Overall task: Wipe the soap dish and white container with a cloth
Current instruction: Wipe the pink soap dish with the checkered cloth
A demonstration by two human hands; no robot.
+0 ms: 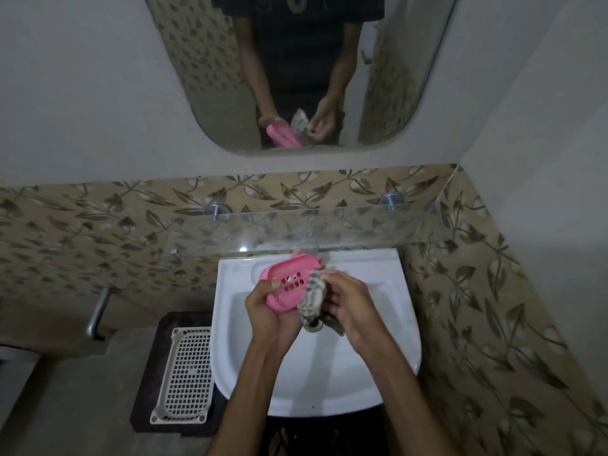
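Note:
A pink slotted soap dish [289, 280] is held tilted above the white sink [378, 366], gripped from below and the left by my left hand [267, 311]. My right hand [353, 302] holds a checked cloth [312, 299] bunched against the dish's right end. A white perforated container [184, 376] lies on a dark stand to the left of the sink, apart from both hands.
A glass shelf [329, 230] on two metal pegs juts from the leaf-patterned tile wall just above the sink. A mirror [296, 70] above reflects the person, dish and cloth. A metal tap [98, 311] sticks out at the left over a grey ledge.

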